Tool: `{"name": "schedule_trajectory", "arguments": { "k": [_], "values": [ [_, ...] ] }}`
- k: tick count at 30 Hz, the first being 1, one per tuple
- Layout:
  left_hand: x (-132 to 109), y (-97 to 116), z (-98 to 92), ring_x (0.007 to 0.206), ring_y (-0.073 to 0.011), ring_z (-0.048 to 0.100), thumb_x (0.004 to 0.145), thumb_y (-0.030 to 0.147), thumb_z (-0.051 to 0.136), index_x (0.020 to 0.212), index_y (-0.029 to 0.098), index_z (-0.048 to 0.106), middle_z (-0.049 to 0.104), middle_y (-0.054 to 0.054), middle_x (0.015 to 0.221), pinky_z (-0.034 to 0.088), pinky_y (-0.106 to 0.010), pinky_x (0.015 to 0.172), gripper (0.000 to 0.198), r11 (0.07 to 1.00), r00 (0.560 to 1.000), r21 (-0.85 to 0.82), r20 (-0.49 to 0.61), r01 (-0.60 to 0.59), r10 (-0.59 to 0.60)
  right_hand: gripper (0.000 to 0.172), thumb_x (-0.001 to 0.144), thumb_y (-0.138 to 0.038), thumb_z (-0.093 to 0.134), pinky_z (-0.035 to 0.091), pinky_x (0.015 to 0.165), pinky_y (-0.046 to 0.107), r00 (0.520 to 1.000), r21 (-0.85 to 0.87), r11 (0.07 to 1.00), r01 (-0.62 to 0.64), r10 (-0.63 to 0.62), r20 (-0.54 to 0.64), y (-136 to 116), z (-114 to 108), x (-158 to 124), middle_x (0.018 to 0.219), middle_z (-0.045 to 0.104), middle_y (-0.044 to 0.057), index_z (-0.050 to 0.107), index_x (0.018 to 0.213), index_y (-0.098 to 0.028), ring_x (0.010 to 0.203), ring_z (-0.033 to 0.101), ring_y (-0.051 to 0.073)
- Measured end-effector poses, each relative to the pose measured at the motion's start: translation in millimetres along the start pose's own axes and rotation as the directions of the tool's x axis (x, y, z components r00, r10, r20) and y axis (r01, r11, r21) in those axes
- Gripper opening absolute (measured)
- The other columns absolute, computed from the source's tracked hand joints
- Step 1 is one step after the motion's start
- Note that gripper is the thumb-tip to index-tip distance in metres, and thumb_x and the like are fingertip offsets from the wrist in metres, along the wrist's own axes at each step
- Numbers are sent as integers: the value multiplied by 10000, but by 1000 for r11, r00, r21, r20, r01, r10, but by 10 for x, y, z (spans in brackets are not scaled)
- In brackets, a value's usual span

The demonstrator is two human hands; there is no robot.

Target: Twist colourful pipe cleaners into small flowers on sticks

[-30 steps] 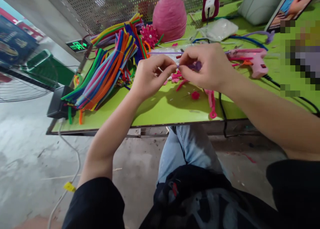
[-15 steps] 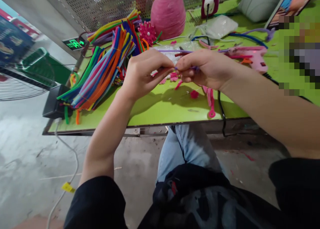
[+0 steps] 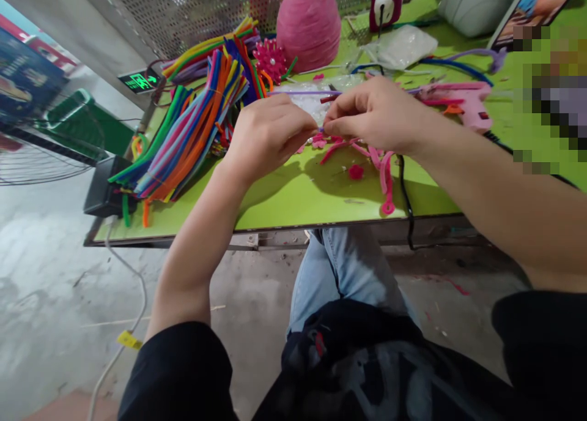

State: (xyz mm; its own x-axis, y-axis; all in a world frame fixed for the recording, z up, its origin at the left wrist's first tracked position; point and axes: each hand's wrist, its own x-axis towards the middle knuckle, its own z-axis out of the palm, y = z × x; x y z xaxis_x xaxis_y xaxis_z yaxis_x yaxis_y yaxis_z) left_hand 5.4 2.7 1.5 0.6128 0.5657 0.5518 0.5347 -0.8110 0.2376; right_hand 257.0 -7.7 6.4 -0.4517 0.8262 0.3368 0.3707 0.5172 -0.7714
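Note:
Over the green table, my left hand (image 3: 277, 127) and my right hand (image 3: 371, 115) meet fingertip to fingertip. Both are closed in a pinch on a small purple pipe cleaner (image 3: 320, 130), of which only a speck shows between the fingers. Behind the hands stretches a longer purple pipe cleaner (image 3: 300, 93), partly covered by my right hand. Below them lie pink pipe cleaner pieces (image 3: 385, 176), one with a looped end, and a small dark pink flower (image 3: 356, 172).
Bundled coloured pipe cleaners (image 3: 197, 127) lie at the left by a black box (image 3: 106, 185). A pink wrapped dome (image 3: 308, 26) and a pink beaded flower (image 3: 271, 61) stand behind. At the right are a pink glue gun (image 3: 474, 106), a black cord (image 3: 406, 207) and a plastic bag (image 3: 403, 46).
My right hand has rolled over, its fingers now curled higher and its thumb lower. The purple piece that showed beneath its fingers is mostly hidden. My left hand has tilted slightly downward.

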Motion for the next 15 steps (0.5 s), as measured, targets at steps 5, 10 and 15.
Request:
{"name": "schedule_trajectory", "arguments": {
  "k": [5,10,15],
  "values": [
    [-5,-58,97,882,-269,644,1106,613,601,871,322,790,732,-66,814,579,-503,964,419,1000,999,9,-26,-20,21,303,862,-303,884,324,540,319,926,437,824,-360,260,272,72,-1,81,611,527,10,691,640,-233,603,393,140],
    [-28,-64,166,944,-259,657,1115,614,599,905,296,801,761,-76,872,562,-476,985,431,998,995,62,-95,-29,35,301,915,-255,821,375,579,302,923,450,810,-376,288,254,65,-18,87,625,565,13,683,651,-217,622,455,139],
    [-11,-150,238,1002,-268,689,1046,536,762,896,293,772,739,-69,882,573,-441,1007,285,990,956,-56,-261,127,-137,290,1053,-478,814,503,777,305,993,394,919,-22,65,-96,260,-199,163,876,746,25,847,945,-211,761,611,151]
  ]
}}
